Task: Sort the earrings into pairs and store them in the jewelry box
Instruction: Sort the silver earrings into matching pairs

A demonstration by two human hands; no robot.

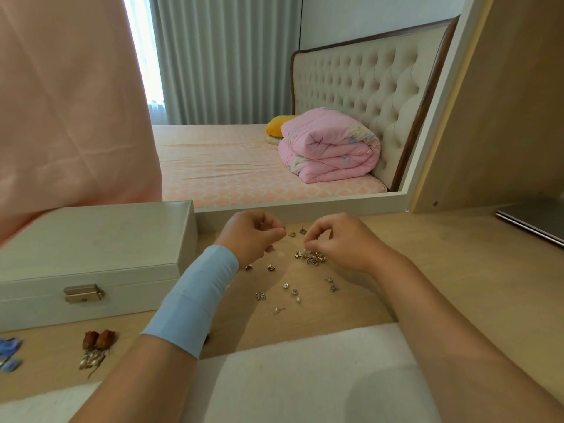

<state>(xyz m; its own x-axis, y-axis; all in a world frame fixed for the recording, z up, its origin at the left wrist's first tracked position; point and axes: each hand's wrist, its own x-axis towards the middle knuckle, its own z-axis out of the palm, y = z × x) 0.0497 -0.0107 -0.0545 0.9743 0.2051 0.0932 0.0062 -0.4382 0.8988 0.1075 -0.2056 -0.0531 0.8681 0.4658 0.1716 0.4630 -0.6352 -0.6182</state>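
Note:
A small heap of mixed earrings (pixel 311 257) lies on the wooden desk, with several more spread out in twos nearer to me, such as a pearl stud (pixel 277 309) and two gold studs (pixel 297 232) at the back. My right hand (pixel 341 239) hovers over the heap, its fingertips pinched at the heap's left edge. My left hand (pixel 251 235), with a light blue band on the wrist, is curled with a thin earring post pinched between thumb and fingers. The white jewelry box (pixel 88 254) stands closed and latched at the left.
A mirror (pixel 274 117) rises behind the desk and reflects a bed. Dried rose-shaped ornaments (pixel 97 341) and blue items (pixel 9 352) lie at the front left. A white fluffy cover (pixel 305 377) sits at the desk's front edge. A silver device (pixel 531 221) rests at the far right.

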